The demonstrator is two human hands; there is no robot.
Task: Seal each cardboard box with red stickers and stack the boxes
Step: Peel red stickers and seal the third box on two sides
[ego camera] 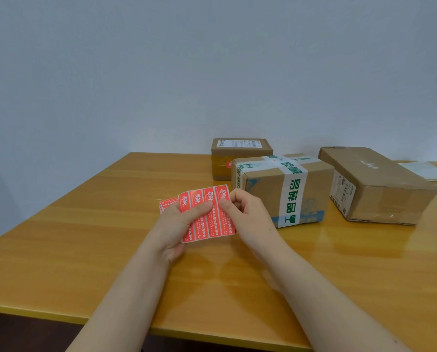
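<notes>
A plain pale blue-grey wall (161,72) fills the far half of the scene, evenly lit. Against it stands a glossy orange-yellow wooden table (72,237) (soft reflections show on its right side), dark floor (22,336) below its near edge.

The white tape (292,199) running down the front of the middle cardboard box (263,191) carries large green characters reading 易碎品, with a green broken-glass sign below them. On the same box's top the crossing tape shows more green characters, of which 能 can be made out. The red sticker sheet (207,214) bears white Chinese print, too small to read. White shipping labels with barcodes sit on the small box (240,146) toward the tabletop's far edge and on the large box (380,184) toward its right edge; their print is unreadable.
</notes>
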